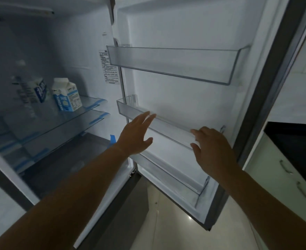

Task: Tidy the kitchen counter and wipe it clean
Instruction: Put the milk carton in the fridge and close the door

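- Nearest, coming in from the bottom corners: two bare forearms, both stretched toward the inside of an open fridge door [184, 96].
- Left hand [136, 136]: released, fingers straight and slightly spread, palm down, thumb out to the side; fingertips at the front rim of the middle door bin [166, 126], actual contact impossible to tell.
- Right hand [213, 150]: grasping the same bin near its right end, fingers curled over the top rim, thumb against the lower part of the clear front wall.
- Below the hands: lower door bin [175, 179], clear plastic, nothing seen inside.
- Under the door: pale glossy floor [166, 222] with a bright reflection.
- At the right edge, beyond the door's outer side: kitchen counter [292, 150], dark-topped, only a slice in view, with pale cabinet fronts and metal handles [285, 166] beneath; well apart from both hands.
- Higher on the door: upper door bin [166, 64], also clear, nothing seen inside.
- Left of the door, deeper: fridge interior with glass shelves [58, 121] edged in blue tape, and a printed label [110, 69] on the side wall.
- Farthest back, upright on an upper shelf: a white-and-blue milk carton [67, 94], and just to its left a second carton [38, 91], blurred.
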Demonstrator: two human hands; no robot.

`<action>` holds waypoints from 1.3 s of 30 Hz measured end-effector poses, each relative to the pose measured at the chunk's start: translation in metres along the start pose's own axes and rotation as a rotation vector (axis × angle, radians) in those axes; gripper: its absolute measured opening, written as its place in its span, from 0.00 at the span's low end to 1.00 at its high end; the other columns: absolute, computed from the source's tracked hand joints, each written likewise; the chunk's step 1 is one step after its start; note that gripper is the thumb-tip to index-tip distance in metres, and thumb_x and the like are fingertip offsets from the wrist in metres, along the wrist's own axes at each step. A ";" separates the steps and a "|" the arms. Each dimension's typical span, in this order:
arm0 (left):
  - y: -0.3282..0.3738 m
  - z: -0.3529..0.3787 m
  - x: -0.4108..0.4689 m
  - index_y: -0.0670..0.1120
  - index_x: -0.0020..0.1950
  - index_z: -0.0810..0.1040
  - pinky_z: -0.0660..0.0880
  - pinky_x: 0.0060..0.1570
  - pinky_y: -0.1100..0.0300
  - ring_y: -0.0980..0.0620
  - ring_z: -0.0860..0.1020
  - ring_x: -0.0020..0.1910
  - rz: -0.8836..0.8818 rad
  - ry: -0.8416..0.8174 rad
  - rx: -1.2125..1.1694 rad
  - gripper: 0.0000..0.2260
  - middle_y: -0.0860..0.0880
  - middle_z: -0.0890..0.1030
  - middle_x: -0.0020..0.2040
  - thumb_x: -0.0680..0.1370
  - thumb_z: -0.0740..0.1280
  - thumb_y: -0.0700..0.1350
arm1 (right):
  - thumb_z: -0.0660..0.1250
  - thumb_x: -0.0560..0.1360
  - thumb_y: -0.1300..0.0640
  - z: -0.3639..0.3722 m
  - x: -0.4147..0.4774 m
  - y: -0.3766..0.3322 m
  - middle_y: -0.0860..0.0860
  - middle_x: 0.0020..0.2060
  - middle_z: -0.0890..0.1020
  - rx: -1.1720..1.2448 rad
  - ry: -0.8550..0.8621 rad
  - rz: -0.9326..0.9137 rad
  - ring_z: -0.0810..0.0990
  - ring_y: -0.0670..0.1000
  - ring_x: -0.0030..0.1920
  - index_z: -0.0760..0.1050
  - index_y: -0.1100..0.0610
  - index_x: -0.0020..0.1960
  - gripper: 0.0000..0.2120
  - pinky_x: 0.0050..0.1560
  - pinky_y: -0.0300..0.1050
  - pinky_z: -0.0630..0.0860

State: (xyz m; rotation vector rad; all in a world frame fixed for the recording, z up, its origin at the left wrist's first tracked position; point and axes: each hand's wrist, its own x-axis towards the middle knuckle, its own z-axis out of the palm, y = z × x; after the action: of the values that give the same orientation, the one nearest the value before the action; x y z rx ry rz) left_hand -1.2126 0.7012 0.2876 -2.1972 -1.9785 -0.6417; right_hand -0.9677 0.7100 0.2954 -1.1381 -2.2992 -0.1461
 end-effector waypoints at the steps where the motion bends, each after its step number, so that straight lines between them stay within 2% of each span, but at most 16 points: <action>1: -0.003 -0.005 -0.003 0.49 0.76 0.53 0.64 0.69 0.45 0.47 0.56 0.75 -0.007 -0.022 -0.016 0.34 0.46 0.55 0.77 0.75 0.67 0.48 | 0.63 0.76 0.55 -0.002 -0.003 -0.008 0.54 0.53 0.79 0.012 0.000 -0.007 0.76 0.53 0.52 0.70 0.58 0.65 0.18 0.54 0.44 0.70; 3: -0.003 -0.013 -0.011 0.47 0.76 0.52 0.61 0.70 0.45 0.46 0.53 0.76 -0.033 -0.063 -0.050 0.33 0.45 0.53 0.78 0.76 0.65 0.48 | 0.63 0.77 0.54 -0.008 -0.011 -0.024 0.54 0.56 0.78 0.069 0.008 0.000 0.75 0.52 0.56 0.70 0.57 0.66 0.19 0.57 0.44 0.71; 5: 0.003 -0.020 -0.022 0.45 0.76 0.55 0.57 0.71 0.46 0.45 0.52 0.76 -0.030 -0.058 -0.101 0.30 0.43 0.55 0.77 0.78 0.64 0.48 | 0.66 0.75 0.53 -0.021 -0.021 -0.038 0.55 0.58 0.77 0.126 0.064 0.022 0.74 0.54 0.59 0.72 0.57 0.64 0.19 0.59 0.48 0.73; 7: 0.016 -0.025 -0.039 0.45 0.74 0.60 0.56 0.71 0.49 0.45 0.55 0.75 0.017 -0.016 -0.160 0.27 0.43 0.60 0.75 0.78 0.63 0.49 | 0.69 0.72 0.50 -0.036 -0.034 -0.050 0.55 0.59 0.77 0.187 0.142 0.048 0.73 0.54 0.60 0.74 0.58 0.61 0.20 0.58 0.50 0.74; 10: 0.038 -0.033 -0.071 0.46 0.72 0.65 0.55 0.69 0.56 0.48 0.59 0.73 0.071 0.052 -0.241 0.24 0.44 0.65 0.73 0.78 0.63 0.51 | 0.69 0.71 0.48 -0.058 -0.056 -0.060 0.55 0.57 0.78 0.276 0.249 0.066 0.74 0.52 0.58 0.75 0.57 0.60 0.21 0.53 0.46 0.72; 13: 0.062 -0.040 -0.101 0.47 0.69 0.69 0.57 0.69 0.58 0.49 0.63 0.72 0.025 0.122 -0.338 0.22 0.46 0.68 0.71 0.77 0.64 0.51 | 0.70 0.71 0.51 -0.074 -0.074 -0.055 0.54 0.52 0.79 0.373 0.331 0.069 0.76 0.50 0.53 0.75 0.59 0.58 0.18 0.50 0.43 0.72; 17: 0.085 -0.041 -0.128 0.48 0.63 0.74 0.65 0.67 0.55 0.51 0.69 0.67 -0.040 0.243 -0.365 0.17 0.48 0.74 0.65 0.76 0.66 0.51 | 0.71 0.71 0.55 -0.077 -0.085 -0.044 0.55 0.47 0.79 0.428 0.424 0.026 0.75 0.48 0.49 0.75 0.61 0.55 0.15 0.48 0.38 0.72; 20: 0.094 -0.035 -0.142 0.50 0.62 0.74 0.62 0.64 0.64 0.52 0.69 0.65 -0.119 0.286 -0.294 0.17 0.49 0.74 0.65 0.75 0.67 0.52 | 0.72 0.71 0.56 -0.072 -0.087 -0.039 0.59 0.50 0.79 0.437 0.509 -0.041 0.73 0.49 0.53 0.76 0.62 0.54 0.15 0.50 0.43 0.74; 23: 0.098 -0.032 -0.154 0.50 0.65 0.71 0.63 0.65 0.60 0.52 0.68 0.67 -0.213 0.313 -0.249 0.19 0.49 0.71 0.68 0.75 0.67 0.51 | 0.74 0.69 0.59 -0.063 -0.086 -0.035 0.63 0.57 0.74 0.530 0.575 -0.061 0.71 0.52 0.59 0.73 0.66 0.57 0.21 0.53 0.47 0.77; 25: 0.099 -0.032 -0.163 0.51 0.67 0.69 0.64 0.67 0.56 0.52 0.66 0.69 -0.282 0.324 -0.211 0.21 0.50 0.68 0.70 0.75 0.66 0.51 | 0.75 0.68 0.60 -0.055 -0.084 -0.037 0.64 0.62 0.70 0.630 0.511 -0.053 0.71 0.56 0.63 0.68 0.68 0.63 0.28 0.56 0.50 0.77; 27: 0.101 -0.035 -0.172 0.51 0.70 0.66 0.64 0.66 0.57 0.52 0.66 0.70 -0.342 0.326 -0.154 0.24 0.51 0.67 0.72 0.75 0.65 0.53 | 0.73 0.69 0.60 -0.049 -0.082 -0.043 0.63 0.66 0.69 0.685 0.413 -0.053 0.71 0.57 0.66 0.63 0.67 0.68 0.32 0.59 0.51 0.76; 31: 0.111 -0.042 -0.192 0.56 0.72 0.60 0.63 0.57 0.69 0.61 0.66 0.63 -0.468 0.400 -0.116 0.28 0.54 0.68 0.69 0.74 0.64 0.56 | 0.69 0.73 0.59 -0.038 -0.079 -0.052 0.63 0.67 0.69 0.738 0.366 -0.202 0.72 0.59 0.65 0.62 0.67 0.69 0.30 0.57 0.53 0.77; 35: 0.123 -0.051 -0.217 0.55 0.72 0.62 0.63 0.56 0.76 0.66 0.65 0.60 -0.538 0.497 -0.090 0.27 0.58 0.68 0.65 0.74 0.63 0.59 | 0.67 0.73 0.60 -0.028 -0.072 -0.072 0.65 0.66 0.69 0.829 0.279 -0.443 0.69 0.61 0.67 0.62 0.70 0.68 0.28 0.57 0.58 0.77; 37: 0.126 -0.059 -0.229 0.54 0.71 0.64 0.61 0.54 0.81 0.67 0.64 0.60 -0.577 0.499 -0.051 0.27 0.56 0.69 0.66 0.74 0.60 0.60 | 0.67 0.74 0.59 -0.022 -0.065 -0.087 0.65 0.67 0.68 0.829 0.224 -0.527 0.65 0.59 0.69 0.62 0.68 0.69 0.28 0.63 0.55 0.72; 39: 0.124 -0.070 -0.238 0.56 0.71 0.63 0.59 0.55 0.81 0.66 0.64 0.61 -0.624 0.492 -0.003 0.26 0.53 0.70 0.68 0.74 0.58 0.60 | 0.65 0.75 0.58 -0.014 -0.056 -0.103 0.64 0.69 0.65 0.845 0.149 -0.596 0.61 0.55 0.71 0.60 0.66 0.70 0.28 0.68 0.42 0.64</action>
State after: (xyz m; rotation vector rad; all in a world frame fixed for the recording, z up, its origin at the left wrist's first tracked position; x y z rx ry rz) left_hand -1.1224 0.4387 0.2831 -1.2084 -2.3288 -1.1166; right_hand -1.0128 0.6016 0.2926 -0.0151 -2.1326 0.4635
